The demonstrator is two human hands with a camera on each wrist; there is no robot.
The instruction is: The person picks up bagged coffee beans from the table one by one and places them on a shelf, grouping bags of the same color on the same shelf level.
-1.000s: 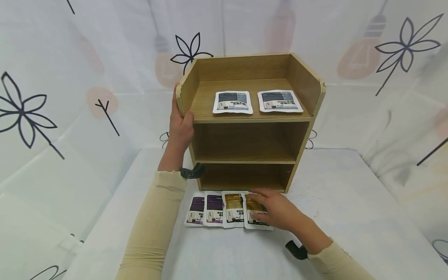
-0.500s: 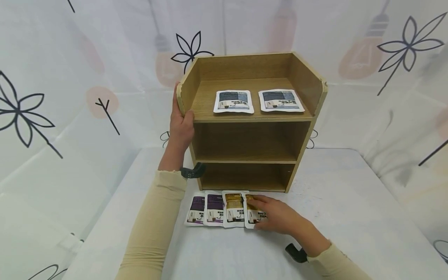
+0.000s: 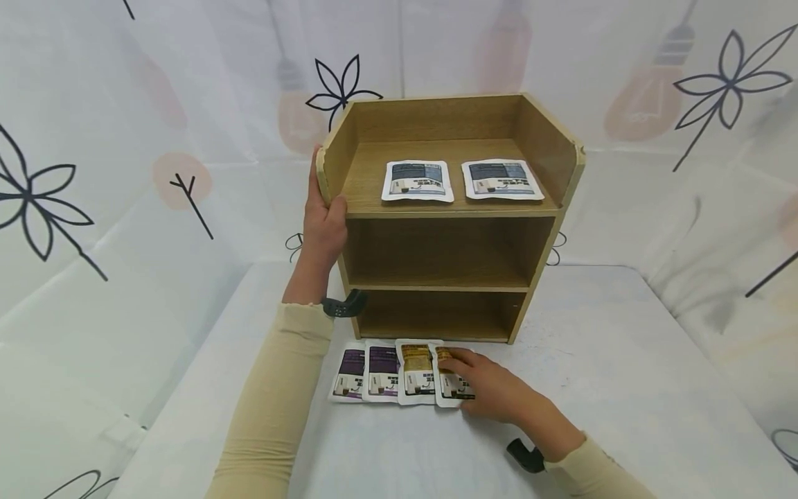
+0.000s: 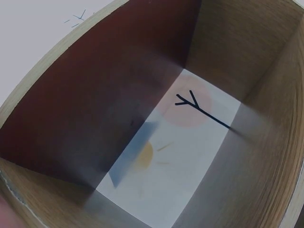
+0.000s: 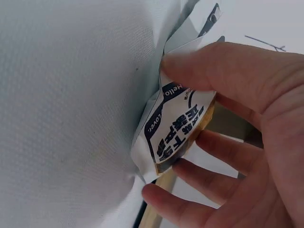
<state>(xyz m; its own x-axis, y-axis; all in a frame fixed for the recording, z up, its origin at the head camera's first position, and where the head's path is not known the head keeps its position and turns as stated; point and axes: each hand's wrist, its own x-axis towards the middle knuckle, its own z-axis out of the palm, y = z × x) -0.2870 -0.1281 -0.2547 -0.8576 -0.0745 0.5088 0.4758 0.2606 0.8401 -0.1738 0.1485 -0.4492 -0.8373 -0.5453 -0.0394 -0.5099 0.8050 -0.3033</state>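
Note:
A three-tier wooden shelf [image 3: 449, 249] stands on the white table [image 3: 623, 388]. My left hand [image 3: 325, 208] grips its left side panel, thumb on the front edge. The left wrist view looks into the shelf's wooden interior [image 4: 71, 104]. Several sachets lie in a row in front of the shelf: two purple [image 3: 349, 374] and two brown [image 3: 416, 371]. My right hand [image 3: 480, 388] lies over the rightmost brown sachet [image 3: 450, 388]. In the right wrist view the thumb [image 5: 228, 66] and fingers pinch this sachet [image 5: 178, 128], whose edge is lifted off the cloth.
Two blue-grey sachets [image 3: 418, 181] [image 3: 501, 180] lie flat on the top tier. The middle and bottom tiers hold nothing. A white patterned cloth [image 3: 125, 138] hangs behind and at both sides. Bare tabletop lies right of the shelf.
My right hand has drawn back a little toward me and closed its fingers on the rightmost brown sachet. The left hand and the shelf have not moved.

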